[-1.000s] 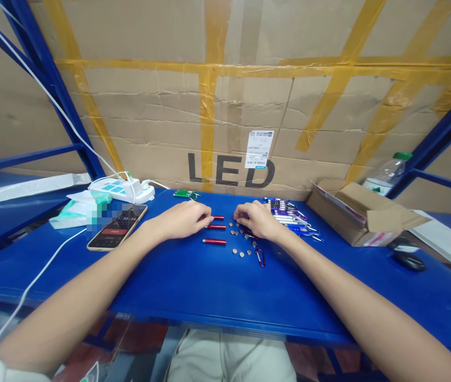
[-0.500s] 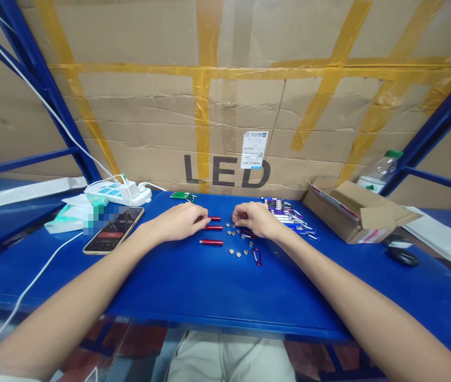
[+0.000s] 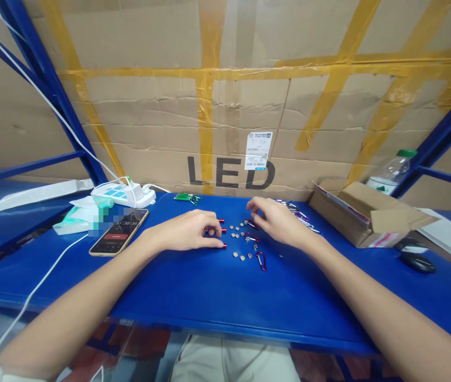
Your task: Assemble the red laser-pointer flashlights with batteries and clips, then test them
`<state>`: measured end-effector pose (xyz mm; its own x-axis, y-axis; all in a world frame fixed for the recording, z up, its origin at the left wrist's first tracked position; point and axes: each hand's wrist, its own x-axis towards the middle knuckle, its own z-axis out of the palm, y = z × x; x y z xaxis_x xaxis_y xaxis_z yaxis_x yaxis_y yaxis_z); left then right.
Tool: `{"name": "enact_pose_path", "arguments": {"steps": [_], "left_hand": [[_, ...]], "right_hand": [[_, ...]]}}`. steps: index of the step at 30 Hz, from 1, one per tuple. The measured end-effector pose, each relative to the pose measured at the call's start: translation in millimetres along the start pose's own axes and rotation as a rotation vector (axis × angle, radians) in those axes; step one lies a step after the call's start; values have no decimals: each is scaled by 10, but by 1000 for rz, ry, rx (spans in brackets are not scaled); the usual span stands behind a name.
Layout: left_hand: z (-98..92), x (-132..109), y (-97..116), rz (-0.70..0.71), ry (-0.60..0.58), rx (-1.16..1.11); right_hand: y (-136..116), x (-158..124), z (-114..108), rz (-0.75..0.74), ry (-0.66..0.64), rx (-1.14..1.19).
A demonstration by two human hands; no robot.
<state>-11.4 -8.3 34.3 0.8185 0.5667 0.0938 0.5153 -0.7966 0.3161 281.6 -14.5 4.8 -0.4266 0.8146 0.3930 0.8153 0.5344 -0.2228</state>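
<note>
My left hand (image 3: pixel 193 231) lies over three short red metal tubes, its thumb apart from the curled fingers. The thumb tip touches the nearest red tube (image 3: pixel 224 245); the other fingers are beside the middle tube (image 3: pixel 224 231) and the far tube (image 3: pixel 221 220). Much of the tubes is hidden under this hand. My right hand (image 3: pixel 275 218) hovers with loosely bent, parted fingers beside a red carabiner (image 3: pixel 252 224). Two more red carabiners, a middle one (image 3: pixel 251 237) and a near one (image 3: pixel 261 261), lie closer to me. Between the hands are several small button cells (image 3: pixel 235 255).
Green keychain lights (image 3: pixel 188 198) lie at the back; purple and silver ones (image 3: pixel 299 215) are partly behind my right hand. A phone (image 3: pixel 120 233), a power strip (image 3: pixel 124 195) and a tissue pack (image 3: pixel 76 217) are left. An open cardboard box (image 3: pixel 369 217) and black mouse (image 3: pixel 417 262) stand right.
My left hand has spread across the red tubes, its thumb coming down to the nearest one. My right hand's fingers have parted from a pinch and it has shifted slightly right.
</note>
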Motion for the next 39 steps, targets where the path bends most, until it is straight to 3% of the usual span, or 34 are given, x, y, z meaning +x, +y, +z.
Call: {"name": "enact_pose_path", "arguments": {"steps": [9, 19, 31, 39], "left_hand": [[79, -5, -43, -9, -64, -10], [142, -10, -37, -83, -48, 5], [89, 57, -211, -107, 182, -370], [165, 149, -147, -91, 407, -625]], "right_hand": [[-312, -73, -207, -75, -292, 269], [-499, -135, -165, -102, -403, 313], [-584, -147, -34, -143, -447, 294], [-578, -121, -38, -113, -464, 320]]}}
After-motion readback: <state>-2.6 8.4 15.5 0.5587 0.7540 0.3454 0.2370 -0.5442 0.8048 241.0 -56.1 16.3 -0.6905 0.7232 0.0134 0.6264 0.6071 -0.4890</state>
